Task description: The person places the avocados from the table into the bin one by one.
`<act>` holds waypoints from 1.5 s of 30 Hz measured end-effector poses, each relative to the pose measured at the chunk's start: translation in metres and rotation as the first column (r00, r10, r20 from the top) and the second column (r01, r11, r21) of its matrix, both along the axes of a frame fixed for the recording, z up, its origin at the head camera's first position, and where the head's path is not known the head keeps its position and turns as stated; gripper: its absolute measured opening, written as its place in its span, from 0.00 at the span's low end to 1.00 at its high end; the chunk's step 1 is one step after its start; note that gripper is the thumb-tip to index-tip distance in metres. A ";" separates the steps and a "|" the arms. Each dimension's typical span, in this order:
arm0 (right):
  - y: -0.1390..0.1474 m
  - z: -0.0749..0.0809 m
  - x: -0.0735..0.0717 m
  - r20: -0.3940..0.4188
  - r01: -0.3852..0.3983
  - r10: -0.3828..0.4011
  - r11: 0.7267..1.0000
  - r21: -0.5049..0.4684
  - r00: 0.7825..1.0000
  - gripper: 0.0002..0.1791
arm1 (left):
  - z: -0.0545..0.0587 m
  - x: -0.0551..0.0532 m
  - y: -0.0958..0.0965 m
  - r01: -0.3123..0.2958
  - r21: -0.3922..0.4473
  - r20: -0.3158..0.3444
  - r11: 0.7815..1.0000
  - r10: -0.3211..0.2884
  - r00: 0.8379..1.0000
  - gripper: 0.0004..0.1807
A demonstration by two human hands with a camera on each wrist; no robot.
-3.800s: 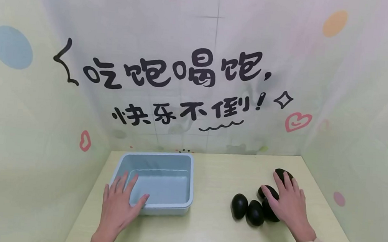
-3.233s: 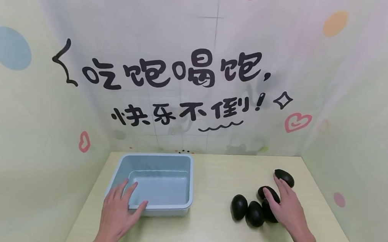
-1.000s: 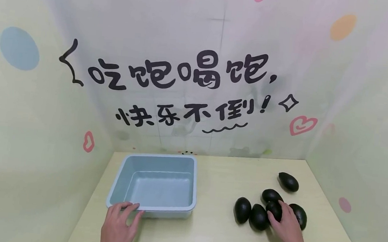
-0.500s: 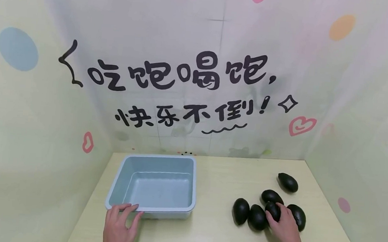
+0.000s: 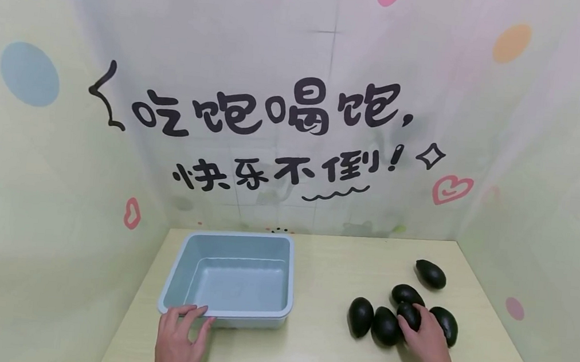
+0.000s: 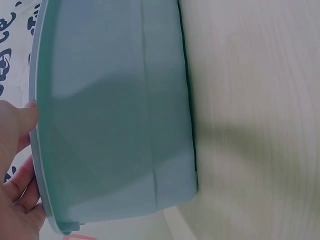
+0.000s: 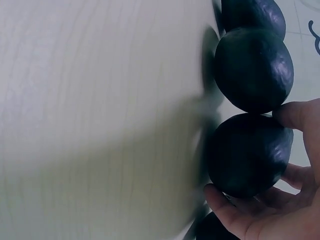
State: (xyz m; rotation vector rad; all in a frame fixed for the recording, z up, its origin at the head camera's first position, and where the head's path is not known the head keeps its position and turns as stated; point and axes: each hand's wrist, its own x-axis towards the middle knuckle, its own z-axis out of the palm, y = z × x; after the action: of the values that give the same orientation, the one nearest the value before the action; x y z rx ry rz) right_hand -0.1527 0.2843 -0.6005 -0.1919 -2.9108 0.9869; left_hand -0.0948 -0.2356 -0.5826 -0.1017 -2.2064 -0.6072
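In the head view, my right hand (image 5: 429, 341) grips a dark avocado (image 5: 407, 316) within a cluster on the right of the table. The right wrist view shows the thumb on one side of the held avocado (image 7: 248, 155) and fingers on the other and beneath. A second avocado (image 7: 255, 70) touches it. Around it sit more avocados, one at the left end (image 5: 361, 317), another beside it (image 5: 386, 326), one behind (image 5: 407, 295) and one right of the hand (image 5: 445, 325). My left hand (image 5: 180, 341) holds the front rim of a light blue plastic bin (image 5: 285, 278), fingertips over its edge.
A lone avocado (image 5: 431, 274) lies farther back on the right. The pale wooden table (image 5: 326, 299) is enclosed by a printed wall sheet (image 5: 271, 41) at the back and sides. Bare tabletop separates the bin from the avocados.
The right hand has moved from the back avocados down to the front one and grips it. The left hand has drawn back from over the bin to its rim. The last second shows little motion.
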 end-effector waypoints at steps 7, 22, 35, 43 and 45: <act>0.001 0.005 -0.001 0.005 0.000 0.000 1.000 0.006 1.000 0.35 | 0.000 0.001 -0.001 -0.004 0.007 -0.002 1.000 0.004 1.000 0.40; 0.002 0.031 -0.009 -0.031 -0.034 0.035 0.998 0.047 0.999 0.36 | 0.000 0.001 -0.002 -0.011 -0.013 -0.020 1.000 0.010 1.000 0.39; 0.005 0.038 -0.012 -0.089 -0.040 0.044 0.998 0.044 0.995 0.37 | 0.001 0.004 -0.004 -0.016 -0.010 0.023 1.000 0.016 1.000 0.40; 0.003 0.043 -0.012 -0.111 -0.052 0.059 0.997 0.060 0.992 0.37 | 0.001 0.003 -0.002 -0.006 0.005 -0.002 1.000 0.006 1.000 0.39; 0.002 0.045 -0.012 -0.123 -0.059 0.066 0.996 0.060 0.990 0.37 | 0.001 0.003 -0.002 -0.008 0.005 -0.004 1.000 0.008 1.000 0.40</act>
State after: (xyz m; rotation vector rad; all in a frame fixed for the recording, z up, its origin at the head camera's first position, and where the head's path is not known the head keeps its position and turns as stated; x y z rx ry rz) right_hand -0.1648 0.2864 -0.5558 -0.0349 -2.8422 0.8895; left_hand -0.0920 -0.2374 -0.5818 -0.0915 -2.2000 -0.6081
